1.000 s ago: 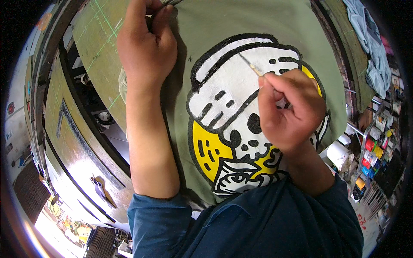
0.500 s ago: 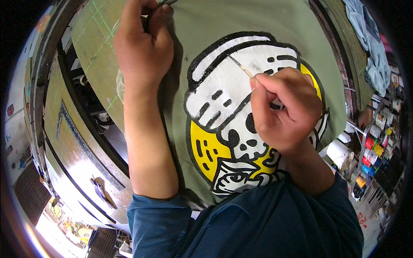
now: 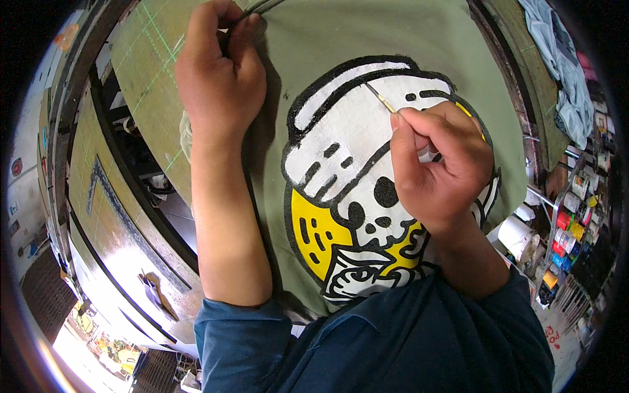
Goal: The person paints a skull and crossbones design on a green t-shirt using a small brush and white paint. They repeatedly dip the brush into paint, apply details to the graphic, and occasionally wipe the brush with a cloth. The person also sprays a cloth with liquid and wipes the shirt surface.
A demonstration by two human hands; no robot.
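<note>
Olive-green cloth (image 3: 373, 33) lies spread before me, painted with a cartoon skull in a cap (image 3: 334, 121) in white, black and yellow. My right hand (image 3: 449, 167) pinches a thin paintbrush (image 3: 382, 99), its dark tip at the black curved line across the top of the cap. The brush slants down to my thumb and forefinger. At the upper left, my left hand (image 3: 223, 78) is closed on a gathered edge of the cloth, with its fingertips partly hidden. The right hand covers part of the skull's right side.
Green gridded boards (image 3: 141, 78) with dark frames stand on the left. Light-blue cloth (image 3: 557, 65) hangs at the upper right. Below it, a rack holds several paint bottles (image 3: 563, 239), beside a white tub (image 3: 514, 236).
The brush tip has moved right along the cap's black line, and my right hand has shifted slightly right. The painted design sits a little lower. My left hand keeps its hold on the cloth.
</note>
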